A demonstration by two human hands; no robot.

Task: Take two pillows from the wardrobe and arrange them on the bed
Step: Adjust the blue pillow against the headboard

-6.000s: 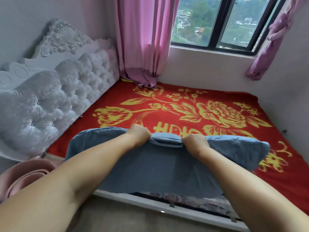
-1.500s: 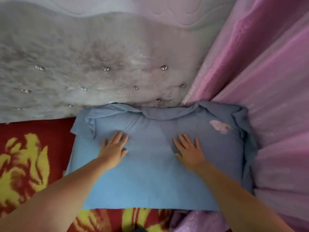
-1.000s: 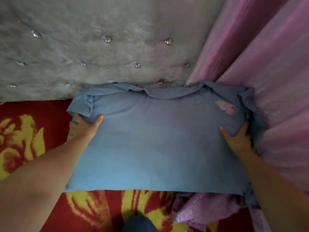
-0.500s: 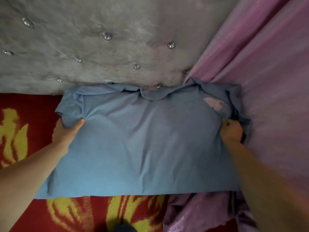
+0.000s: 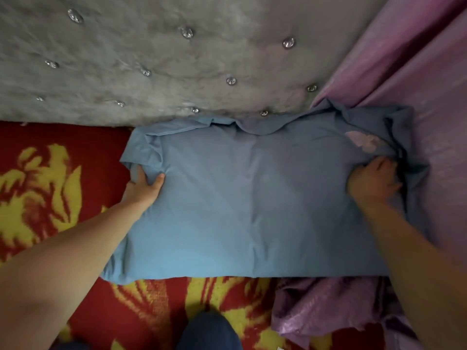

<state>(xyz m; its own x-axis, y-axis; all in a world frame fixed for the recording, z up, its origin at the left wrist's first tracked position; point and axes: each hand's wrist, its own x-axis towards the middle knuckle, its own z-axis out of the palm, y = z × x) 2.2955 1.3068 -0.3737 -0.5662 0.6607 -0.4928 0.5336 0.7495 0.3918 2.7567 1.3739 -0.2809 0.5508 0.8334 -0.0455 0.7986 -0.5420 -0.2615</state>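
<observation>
A blue pillow [image 5: 247, 205] with a pale pink butterfly print near its right end lies flat on the red and yellow bed cover [image 5: 50, 188], its far edge against the headboard. My left hand [image 5: 144, 185] grips the pillow's left end, thumb on top and fingers underneath. At the right end, my right hand [image 5: 371, 181] is closed on bunched pillowcase fabric beside the butterfly. Only this one pillow is in view.
The grey tufted headboard [image 5: 177, 66] with crystal buttons fills the top. A pink curtain [image 5: 417, 84] hangs along the right, and its hem lies bunched on the bed [image 5: 323, 306] under the pillow's near right corner. My knee in dark jeans [image 5: 209, 332] rests on the bed.
My hands went from lying flat on top of the pillow to gripping its two ends. The pillow has shifted slightly right, closer to the curtain.
</observation>
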